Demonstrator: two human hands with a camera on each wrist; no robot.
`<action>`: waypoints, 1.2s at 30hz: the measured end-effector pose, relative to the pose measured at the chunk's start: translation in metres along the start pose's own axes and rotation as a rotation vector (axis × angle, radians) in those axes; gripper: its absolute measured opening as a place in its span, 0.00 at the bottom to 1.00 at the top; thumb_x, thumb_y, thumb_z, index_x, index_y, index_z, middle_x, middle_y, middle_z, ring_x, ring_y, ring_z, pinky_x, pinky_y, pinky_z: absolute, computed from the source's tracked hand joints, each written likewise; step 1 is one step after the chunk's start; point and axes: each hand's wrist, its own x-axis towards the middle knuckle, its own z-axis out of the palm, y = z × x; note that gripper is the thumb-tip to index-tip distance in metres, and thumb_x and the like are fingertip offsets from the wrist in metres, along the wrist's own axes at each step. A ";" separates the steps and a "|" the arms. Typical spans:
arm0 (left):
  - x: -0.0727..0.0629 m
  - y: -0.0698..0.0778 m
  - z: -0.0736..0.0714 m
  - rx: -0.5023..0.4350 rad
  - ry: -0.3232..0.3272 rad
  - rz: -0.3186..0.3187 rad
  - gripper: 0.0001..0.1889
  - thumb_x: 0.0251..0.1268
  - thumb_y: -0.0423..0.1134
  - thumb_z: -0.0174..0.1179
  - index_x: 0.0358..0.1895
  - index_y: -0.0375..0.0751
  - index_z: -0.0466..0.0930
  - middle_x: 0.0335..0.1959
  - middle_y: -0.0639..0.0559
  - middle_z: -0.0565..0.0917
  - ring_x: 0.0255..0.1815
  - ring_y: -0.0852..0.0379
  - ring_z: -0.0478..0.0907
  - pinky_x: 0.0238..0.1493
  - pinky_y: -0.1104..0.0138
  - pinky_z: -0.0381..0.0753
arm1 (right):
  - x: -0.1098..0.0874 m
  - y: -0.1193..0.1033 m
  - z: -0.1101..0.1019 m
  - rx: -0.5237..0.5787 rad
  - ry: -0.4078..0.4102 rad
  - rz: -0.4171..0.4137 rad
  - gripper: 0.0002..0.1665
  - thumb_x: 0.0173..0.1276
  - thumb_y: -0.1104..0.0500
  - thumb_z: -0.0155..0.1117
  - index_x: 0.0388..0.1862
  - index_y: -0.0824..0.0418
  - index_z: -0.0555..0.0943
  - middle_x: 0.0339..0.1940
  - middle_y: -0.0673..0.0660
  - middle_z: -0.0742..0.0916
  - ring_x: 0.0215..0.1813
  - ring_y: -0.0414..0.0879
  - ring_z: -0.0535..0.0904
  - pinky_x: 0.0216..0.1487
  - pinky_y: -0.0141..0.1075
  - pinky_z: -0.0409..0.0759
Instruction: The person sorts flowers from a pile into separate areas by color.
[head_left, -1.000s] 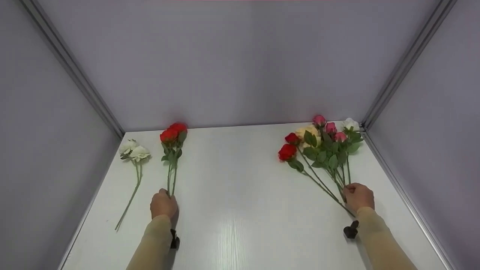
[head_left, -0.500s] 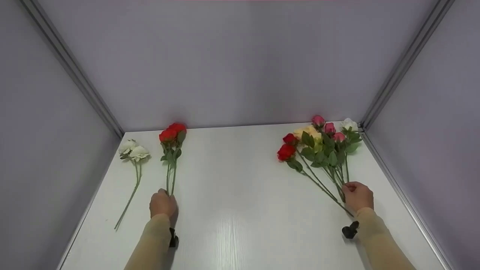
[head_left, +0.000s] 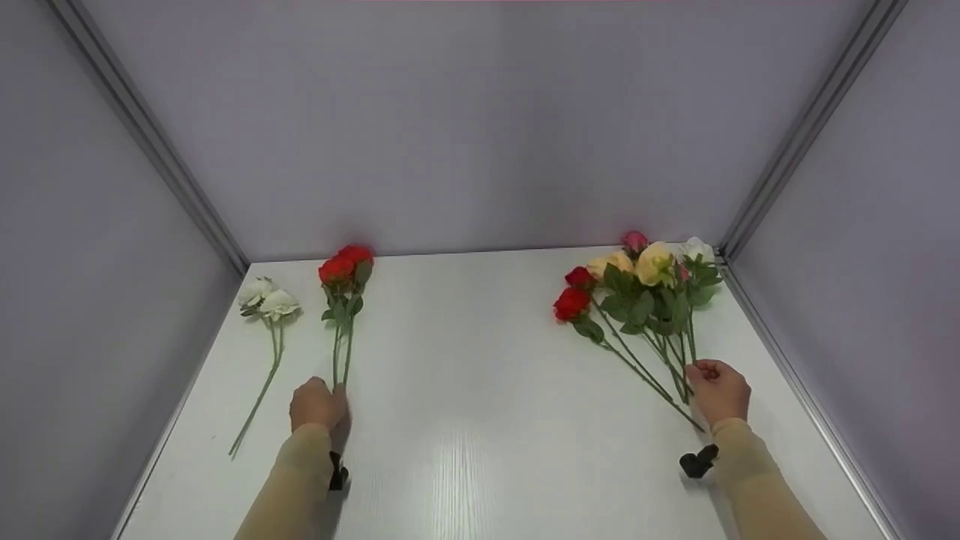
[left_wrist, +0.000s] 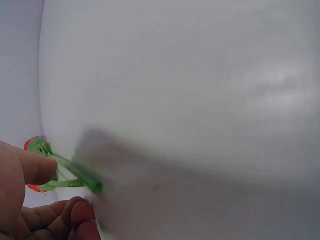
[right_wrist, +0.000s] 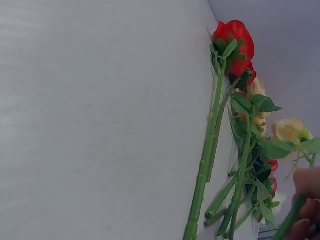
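Observation:
My left hand (head_left: 313, 405) is at the lower ends of two red roses (head_left: 346, 268) lying at the left. In the left wrist view its thumb (left_wrist: 42, 169) and fingers (left_wrist: 77, 217) stand apart, with the green stems (left_wrist: 90, 182) lying loose between them. My right hand (head_left: 720, 390) pinches the stem of a yellow rose (head_left: 655, 264), whose bloom (right_wrist: 292, 131) is raised from the others in the right wrist view. Beside it lie another yellow rose (head_left: 611, 262), two red roses (head_left: 572, 304), pink roses (head_left: 635, 241), partly hidden, and a white flower (head_left: 696, 250).
Two white flowers (head_left: 268, 301) with crossing stems lie at the far left of the white table (head_left: 457, 360). Grey panels (head_left: 450, 127) enclose the table at the back and both sides.
My right hand has brought the yellow rose up and rightward out of the cluster, over the pink roses. My left hand has shifted slightly left and loosened from the red roses' stems.

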 end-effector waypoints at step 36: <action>-0.100 0.130 0.135 -0.618 -0.504 0.288 0.14 0.68 0.47 0.59 0.48 0.43 0.81 0.39 0.54 0.80 0.42 0.58 0.76 0.46 0.63 0.76 | -0.127 -0.105 0.133 0.715 -0.214 0.095 0.15 0.63 0.61 0.69 0.44 0.69 0.80 0.34 0.63 0.84 0.31 0.46 0.81 0.33 0.35 0.80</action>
